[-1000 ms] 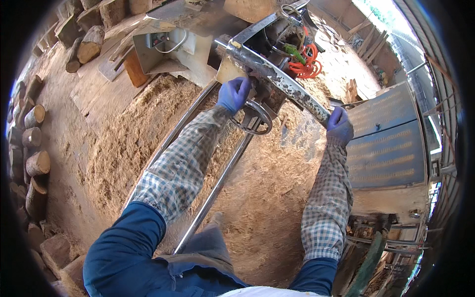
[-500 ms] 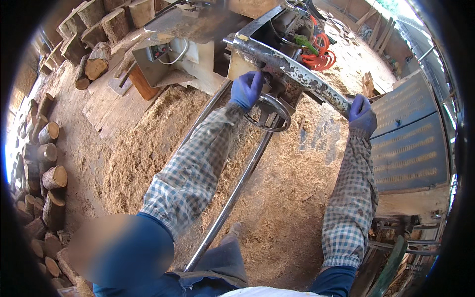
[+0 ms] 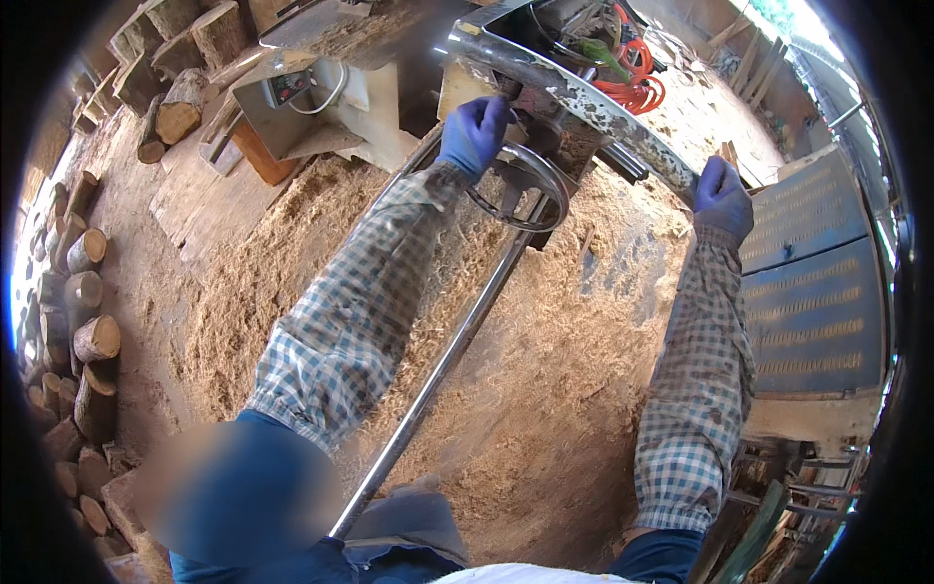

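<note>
My left hand (image 3: 474,136) is closed just above a steel handwheel (image 3: 518,180) on a metal carriage; what its fingers grip is hidden. My right hand (image 3: 722,200) grips the right end of a chipped white metal bar (image 3: 608,117) that crosses the carriage. Both hands wear purple gloves, under checked sleeve covers. A polished steel rail (image 3: 423,399) runs from under the handwheel toward my body. Coiled orange cable (image 3: 632,92) lies in the frame beyond the bar.
Cut logs (image 3: 97,338) line the left and back. An open switch box (image 3: 289,90) is left of the carriage. Sawdust (image 3: 263,253) covers much of the ground. A grey slotted panel (image 3: 803,316) stands at right, with timber and metal racks below it.
The carriage, handwheel and bar have moved farther from my body along the rails, with both hands going forward on them. My view has also shifted slightly.
</note>
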